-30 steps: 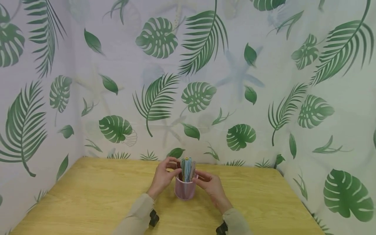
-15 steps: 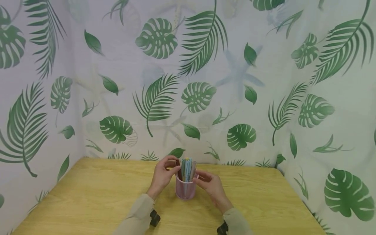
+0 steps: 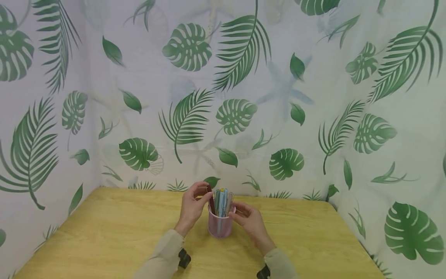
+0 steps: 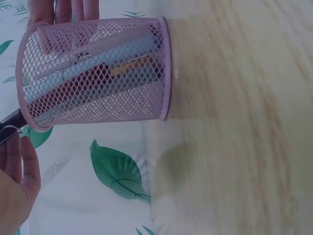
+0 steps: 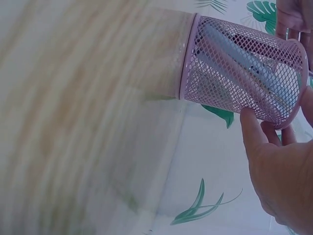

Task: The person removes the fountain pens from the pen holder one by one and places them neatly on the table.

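Observation:
A pink mesh pen holder (image 3: 220, 226) stands upright on the wooden table, with several pens (image 3: 222, 201) in it, blue, green and greyish. My left hand (image 3: 192, 203) pinches the upper end of a dark red pen (image 3: 210, 197) at the holder's left side. That pen leans left, its lower part still inside the mesh, as the left wrist view shows; its clip (image 4: 11, 128) sits near my fingertips. My right hand (image 3: 251, 223) holds the holder near its rim on the right, with fingers touching the mesh (image 5: 244, 68) in the right wrist view.
The yellow wood-grain table (image 3: 122, 228) reaches back to a white curtain (image 3: 244, 166) printed with green leaves, which also encloses both sides. Dark wrist devices (image 3: 184, 259) are strapped at both sleeves.
My left hand has risen slightly and shifted left, drawing the dark red pen higher, so more of it shows above the rim. The right hand stays on the holder.

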Available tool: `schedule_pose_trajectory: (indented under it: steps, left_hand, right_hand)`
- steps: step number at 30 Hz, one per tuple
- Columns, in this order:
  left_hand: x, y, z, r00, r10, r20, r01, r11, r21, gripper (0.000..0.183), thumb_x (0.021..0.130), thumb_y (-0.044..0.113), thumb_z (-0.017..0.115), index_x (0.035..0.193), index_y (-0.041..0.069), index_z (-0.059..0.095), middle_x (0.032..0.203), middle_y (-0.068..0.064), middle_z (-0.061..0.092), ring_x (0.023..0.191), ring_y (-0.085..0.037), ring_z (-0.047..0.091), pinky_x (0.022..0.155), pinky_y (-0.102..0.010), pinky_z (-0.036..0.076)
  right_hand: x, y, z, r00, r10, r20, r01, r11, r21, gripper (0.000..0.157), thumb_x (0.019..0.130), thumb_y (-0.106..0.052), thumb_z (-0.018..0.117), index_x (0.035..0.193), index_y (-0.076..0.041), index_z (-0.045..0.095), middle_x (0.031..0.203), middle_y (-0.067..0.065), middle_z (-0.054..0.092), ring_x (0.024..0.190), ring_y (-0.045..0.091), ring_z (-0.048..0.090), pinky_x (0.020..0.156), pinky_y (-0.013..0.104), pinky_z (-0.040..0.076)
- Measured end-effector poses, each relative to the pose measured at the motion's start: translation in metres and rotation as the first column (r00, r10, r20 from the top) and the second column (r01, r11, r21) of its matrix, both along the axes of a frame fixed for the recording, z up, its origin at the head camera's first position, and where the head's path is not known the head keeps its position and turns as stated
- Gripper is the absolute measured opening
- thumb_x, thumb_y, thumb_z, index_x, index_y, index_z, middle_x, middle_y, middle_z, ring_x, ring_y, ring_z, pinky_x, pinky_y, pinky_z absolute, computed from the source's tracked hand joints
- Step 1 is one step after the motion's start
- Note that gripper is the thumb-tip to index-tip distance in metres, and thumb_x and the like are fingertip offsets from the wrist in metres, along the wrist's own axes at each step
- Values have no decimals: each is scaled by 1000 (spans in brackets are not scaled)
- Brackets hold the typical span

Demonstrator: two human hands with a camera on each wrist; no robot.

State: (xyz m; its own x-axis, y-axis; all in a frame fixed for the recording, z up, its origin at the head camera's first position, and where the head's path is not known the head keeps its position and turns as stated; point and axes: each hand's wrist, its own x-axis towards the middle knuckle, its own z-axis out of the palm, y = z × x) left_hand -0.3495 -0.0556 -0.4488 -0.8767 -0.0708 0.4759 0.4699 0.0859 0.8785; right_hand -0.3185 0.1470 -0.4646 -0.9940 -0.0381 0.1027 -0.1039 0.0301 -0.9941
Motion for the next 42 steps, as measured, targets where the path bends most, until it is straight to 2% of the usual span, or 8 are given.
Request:
schedule_pose_trajectory:
  steps: [6, 15, 19, 23, 29, 31, 34, 42]
  left_hand:
    - [-1, 1, 5, 1000, -17, -16, 18, 999, 32, 27, 90, 11, 70, 117, 8, 64, 105, -14, 71, 94, -20, 66, 77, -26, 55]
    - [3, 3, 10, 999, -48, 22, 47, 996, 71, 27, 92, 2, 65, 119, 5, 63, 106, -24, 67, 94, -27, 65, 73, -32, 59]
    - [6, 4, 16, 998, -59, 32, 56, 994, 96, 28, 90, -2, 66, 118, 3, 63, 104, -24, 67, 90, -22, 65, 71, -29, 59]
    - [2, 3, 14, 996, -86, 28, 82, 988, 134, 29, 88, -2, 69, 116, 5, 66, 104, -23, 68, 87, -15, 65, 69, -25, 58]
    - [9, -1, 26, 987, -142, 70, 132, 981, 142, 34, 88, -7, 66, 122, 0, 63, 109, -28, 66, 96, -27, 66, 74, -30, 59]
    - [7, -2, 27, 987, -140, 80, 128, 982, 142, 36, 88, -7, 66, 123, -1, 62, 111, -27, 66, 98, -27, 66, 75, -32, 60]
    - [-2, -2, 21, 991, -112, 76, 100, 984, 148, 39, 87, -5, 68, 125, 2, 62, 114, -24, 67, 98, -23, 66, 75, -31, 59]
    - [-4, -5, 23, 998, -66, 8, 62, 973, 222, 39, 86, 1, 72, 124, 5, 65, 111, -23, 68, 91, -13, 67, 74, -30, 60]
  right_hand:
    - [0, 1, 1, 1000, -4, -10, 4, 1000, 3, 42, 89, -8, 72, 127, 4, 60, 134, 25, 58, 126, 38, 55, 97, 36, 53]
    - [3, -1, -1, 1000, 7, -26, -7, 1000, 8, 43, 89, -8, 72, 128, 5, 59, 133, 26, 58, 124, 38, 56, 95, 33, 54]
    - [3, -2, 0, 999, 12, -39, -12, 1000, 10, 44, 90, -9, 71, 129, 7, 58, 134, 27, 57, 126, 39, 54, 95, 33, 53]
    - [3, -2, 0, 999, 8, -35, -7, 1000, 2, 43, 90, -8, 70, 129, 5, 59, 134, 25, 58, 126, 38, 55, 96, 34, 53]
    - [2, -2, 0, 999, -12, -31, 12, 1000, 2, 41, 89, -7, 71, 126, 4, 62, 132, 24, 60, 124, 38, 57, 95, 37, 53]
    - [3, -1, 0, 999, -13, -32, 13, 1000, 6, 41, 89, -7, 72, 126, 4, 62, 132, 24, 59, 124, 38, 57, 95, 38, 54]
    - [3, -1, 0, 999, -13, -29, 13, 1000, 10, 41, 89, -8, 71, 127, 4, 61, 133, 24, 59, 125, 38, 56, 96, 38, 53]
    - [4, 0, 0, 999, 1, -34, 0, 1000, 15, 44, 89, -9, 72, 128, 6, 59, 133, 26, 58, 125, 39, 56, 95, 34, 54]
